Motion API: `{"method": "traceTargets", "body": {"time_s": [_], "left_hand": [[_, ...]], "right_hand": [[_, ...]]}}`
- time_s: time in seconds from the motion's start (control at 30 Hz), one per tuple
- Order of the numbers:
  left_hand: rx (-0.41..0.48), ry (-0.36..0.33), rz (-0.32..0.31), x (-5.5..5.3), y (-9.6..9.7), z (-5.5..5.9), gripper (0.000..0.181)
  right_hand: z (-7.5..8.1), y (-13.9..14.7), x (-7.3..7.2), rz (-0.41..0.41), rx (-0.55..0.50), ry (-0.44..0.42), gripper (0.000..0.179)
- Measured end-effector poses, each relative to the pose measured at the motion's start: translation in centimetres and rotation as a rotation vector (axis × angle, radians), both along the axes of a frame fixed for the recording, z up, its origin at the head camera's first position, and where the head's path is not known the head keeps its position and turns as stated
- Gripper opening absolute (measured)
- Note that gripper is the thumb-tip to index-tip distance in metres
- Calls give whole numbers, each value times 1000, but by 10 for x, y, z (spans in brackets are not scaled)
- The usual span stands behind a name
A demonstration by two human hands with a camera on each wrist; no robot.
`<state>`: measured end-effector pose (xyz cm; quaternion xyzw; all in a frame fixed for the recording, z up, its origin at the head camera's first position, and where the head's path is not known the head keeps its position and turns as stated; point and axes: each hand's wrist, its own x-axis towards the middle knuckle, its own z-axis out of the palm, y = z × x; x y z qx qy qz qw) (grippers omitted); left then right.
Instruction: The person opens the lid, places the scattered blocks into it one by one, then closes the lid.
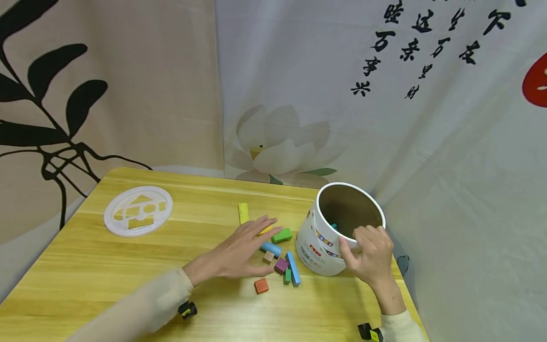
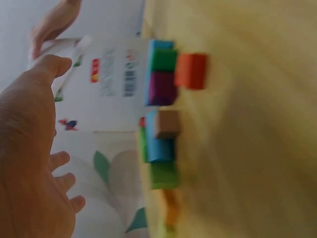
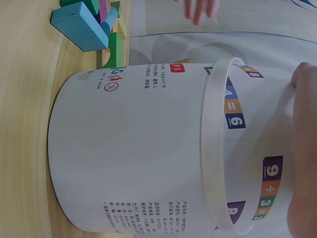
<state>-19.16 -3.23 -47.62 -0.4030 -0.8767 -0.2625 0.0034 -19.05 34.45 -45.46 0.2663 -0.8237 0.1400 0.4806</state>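
We note the left hand [image 1: 237, 252] spread beside multicoloured geometric blocks [image 1: 281, 266]; right hand [image 1: 371, 254] grips white cylindrical bucket [image 1: 319, 247] near right edge of yellow wood-grain table [image 1: 89, 266]; open room leftward.

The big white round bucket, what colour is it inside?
Brown. The inside of the white round bucket shows best in the head view.

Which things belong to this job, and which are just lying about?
Likely in the job:
white tub, gripped at the rim by the right hand
coloured toy blocks near the left hand

Lying about:
white disc with shaped cut-outs, untouched; possibly the tub's lid
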Motion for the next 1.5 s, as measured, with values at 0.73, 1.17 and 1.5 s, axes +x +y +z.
{"method": "traceTargets", "body": {"time_s": [0.73, 1.17, 1.5], "left_hand": [[-153, 47, -95, 50, -11, -59, 80], [-165, 179, -156, 51, -7, -64, 37], [-53, 154, -174, 49, -8, -67, 25]], "right_hand": [[-3, -1, 2, 0, -8, -1, 62], [-2, -2, 2, 1, -7, -1, 60], [0, -2, 2, 2, 2, -13, 60]]}}
